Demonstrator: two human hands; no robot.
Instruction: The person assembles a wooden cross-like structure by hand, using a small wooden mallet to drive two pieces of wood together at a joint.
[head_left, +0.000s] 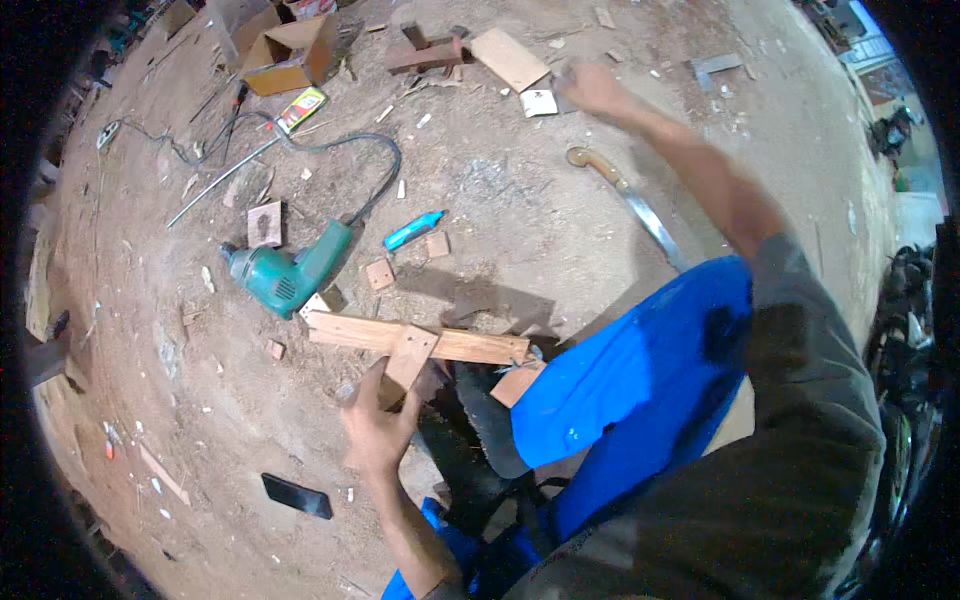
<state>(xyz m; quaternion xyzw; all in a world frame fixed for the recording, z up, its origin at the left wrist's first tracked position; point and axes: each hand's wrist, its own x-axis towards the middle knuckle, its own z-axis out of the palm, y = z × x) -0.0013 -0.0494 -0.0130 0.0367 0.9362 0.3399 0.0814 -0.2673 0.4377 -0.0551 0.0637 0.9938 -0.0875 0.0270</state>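
Note:
My left hand (378, 430) is closed around the lower end of a short wooden block (408, 362), thumb and fingers on its two sides. The block lies across a longer wooden strip (350, 331) near my feet. Far ahead, my right hand (592, 90) reaches out on a stretched arm, beside a small white packet (539, 102) and a flat wooden board (510, 60). Motion smears its fingers, so their grip does not show. Under the strip's left end sits a small wooden piece (318, 304), and another block (518, 383) rests by its right end.
A green power drill (285, 275) lies left, its cord trailing away. Ahead are a blue marker-like tube (413, 231) and small wooden squares (380, 274). A wooden-handled saw (630, 200) lies right. Also around: a phone (296, 496), an open cardboard box (290, 55), a metal rod (222, 180).

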